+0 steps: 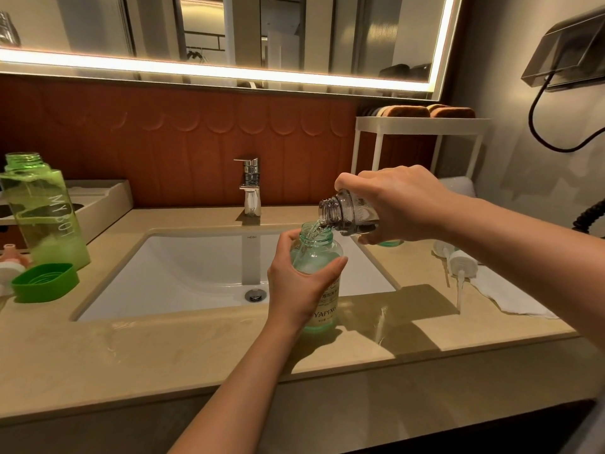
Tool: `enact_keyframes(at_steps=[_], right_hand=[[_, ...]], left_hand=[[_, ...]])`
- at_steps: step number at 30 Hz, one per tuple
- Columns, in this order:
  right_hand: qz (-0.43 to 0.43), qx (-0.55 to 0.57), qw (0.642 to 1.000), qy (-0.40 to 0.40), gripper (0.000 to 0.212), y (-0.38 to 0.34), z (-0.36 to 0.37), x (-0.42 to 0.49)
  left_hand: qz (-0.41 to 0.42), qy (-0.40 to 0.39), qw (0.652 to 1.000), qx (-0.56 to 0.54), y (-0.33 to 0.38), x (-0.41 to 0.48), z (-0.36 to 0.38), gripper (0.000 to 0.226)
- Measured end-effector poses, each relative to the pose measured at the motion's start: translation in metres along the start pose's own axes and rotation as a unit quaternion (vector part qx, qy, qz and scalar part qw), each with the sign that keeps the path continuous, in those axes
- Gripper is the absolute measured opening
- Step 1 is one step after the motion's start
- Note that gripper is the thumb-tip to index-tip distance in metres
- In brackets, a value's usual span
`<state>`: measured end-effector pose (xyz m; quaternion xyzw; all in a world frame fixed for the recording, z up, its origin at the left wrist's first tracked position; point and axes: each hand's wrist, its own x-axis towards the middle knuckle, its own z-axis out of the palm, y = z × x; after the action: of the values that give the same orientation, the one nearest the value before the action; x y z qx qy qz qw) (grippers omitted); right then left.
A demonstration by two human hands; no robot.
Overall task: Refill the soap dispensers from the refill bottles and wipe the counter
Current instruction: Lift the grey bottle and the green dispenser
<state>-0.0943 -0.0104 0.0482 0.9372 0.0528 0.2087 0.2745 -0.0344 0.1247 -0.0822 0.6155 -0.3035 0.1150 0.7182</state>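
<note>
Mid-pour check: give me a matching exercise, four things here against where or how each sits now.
Things: 1 teal dispenser bottle; 2 clear refill bottle; 3 green bottle; 4 white pump head.
States: A lying right of the sink; B tilted, pouring, in the right hand; C upright, uncapped, left of the sink; D upright, gripped by the left hand.
Pairs: 1-D; 2-B; 3-C; 4-A.

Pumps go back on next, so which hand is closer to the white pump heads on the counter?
Right. The right hand, tilting the clear bottle, is left of the pump heads; the left hand holds the teal dispenser farther left.
</note>
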Motion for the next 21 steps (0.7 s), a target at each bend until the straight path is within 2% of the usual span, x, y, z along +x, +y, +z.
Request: enact_keyframes(at_steps=[21], right_hand=[[0.000,-0.004,1.000,-0.003,0.081,0.0002,-0.0012,0.0013]], left_hand=[[-0.011,-0.010,1.000,0.003,-0.0043,0.0014,-0.0028,0.061]])
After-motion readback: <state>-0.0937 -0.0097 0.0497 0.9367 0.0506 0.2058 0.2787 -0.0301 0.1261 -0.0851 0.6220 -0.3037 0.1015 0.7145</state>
